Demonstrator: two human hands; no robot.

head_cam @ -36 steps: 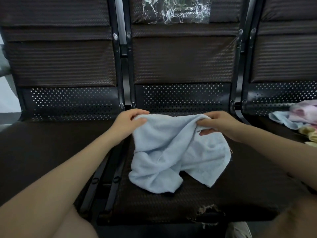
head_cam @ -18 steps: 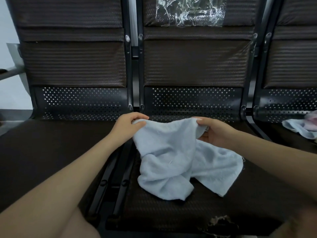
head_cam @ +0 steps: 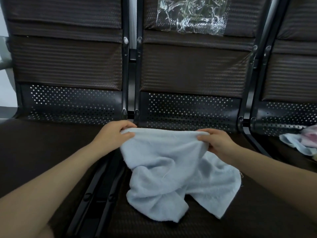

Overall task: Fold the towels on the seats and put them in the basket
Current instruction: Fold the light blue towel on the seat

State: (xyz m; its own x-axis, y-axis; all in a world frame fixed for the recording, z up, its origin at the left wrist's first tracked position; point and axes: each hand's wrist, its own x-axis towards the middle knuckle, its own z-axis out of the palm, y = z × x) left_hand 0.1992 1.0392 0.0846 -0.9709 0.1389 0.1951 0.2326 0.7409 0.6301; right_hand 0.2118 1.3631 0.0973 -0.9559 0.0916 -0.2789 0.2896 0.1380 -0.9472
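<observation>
A pale blue towel (head_cam: 171, 170) lies rumpled on the dark middle seat (head_cam: 214, 227). My left hand (head_cam: 115, 134) pinches its far left corner. My right hand (head_cam: 216, 141) pinches the far right corner. The far edge is stretched between both hands, just in front of the perforated seat back. The near part of the towel is bunched and twisted on the cushion. No basket is in view.
More towels, blue and pink (head_cam: 303, 143), lie heaped on the right seat. The left seat (head_cam: 34, 152) is a bare dark cushion. A black metal gap (head_cam: 103, 194) divides the seats. Crinkled clear plastic (head_cam: 192, 14) clings to the middle backrest.
My hands have drawn apart, pulling the towel's far edge taut and straight. The right hand moved right along the edge to the corner.
</observation>
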